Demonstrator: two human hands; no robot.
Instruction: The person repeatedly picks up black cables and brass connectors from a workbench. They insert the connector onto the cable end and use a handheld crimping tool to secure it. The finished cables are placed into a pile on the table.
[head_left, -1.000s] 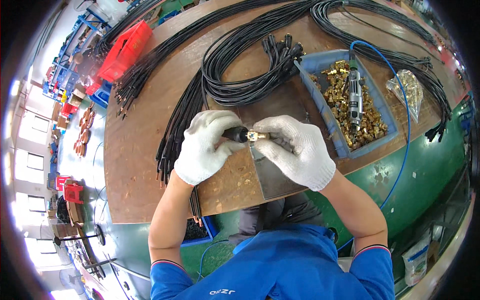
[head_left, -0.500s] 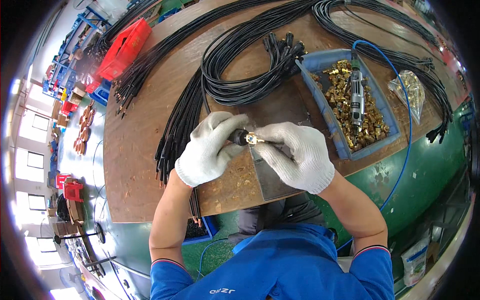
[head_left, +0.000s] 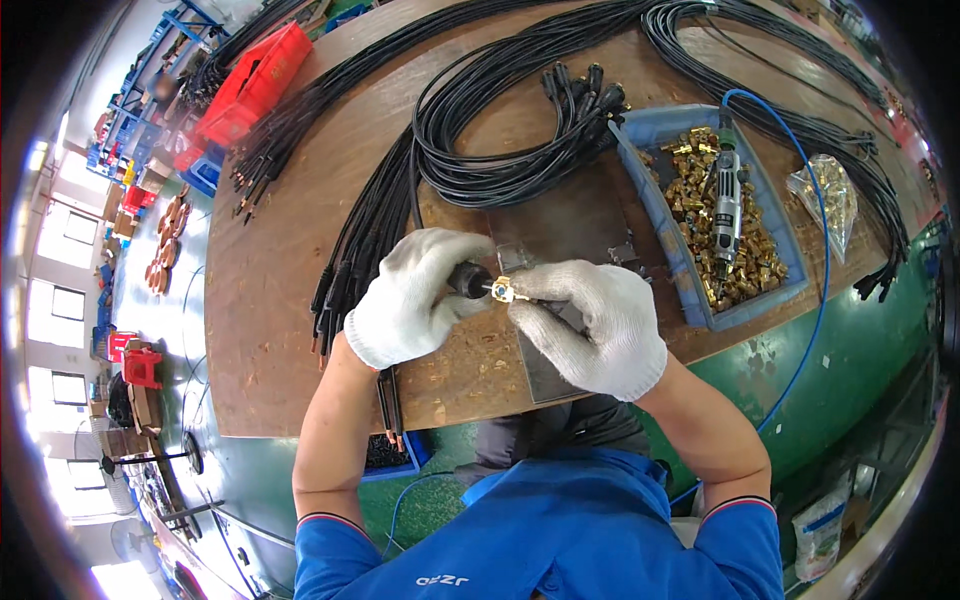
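My gloved left hand (head_left: 415, 300) is closed round the black end of a cable (head_left: 467, 280), just above the front part of the table. Facing it, my gloved right hand (head_left: 592, 325) pinches a small brass fitting (head_left: 503, 290) between thumb and forefinger. The fitting sits at the tip of the black end; a short narrow piece shows between the two. How far they are joined I cannot tell. Right of my hands, a blue bin (head_left: 708, 315) holds many brass fittings (head_left: 690, 195), and a grey and green air tool (head_left: 727, 205) lies on top of them.
Coiled black cables (head_left: 440, 150) and a bundle of cables (head_left: 365, 240) lie on the wooden table (head_left: 270, 340). A dark plate (head_left: 545, 365) is under my right hand. A blue hose (head_left: 822, 270) curves down past the right edge. A clear bag (head_left: 828, 195) and red crate (head_left: 255, 85) stand farther off.
The brass fitting and the black end now show a slightly wider gap between them. My hands keep their grips, and the whole view has shifted a little.
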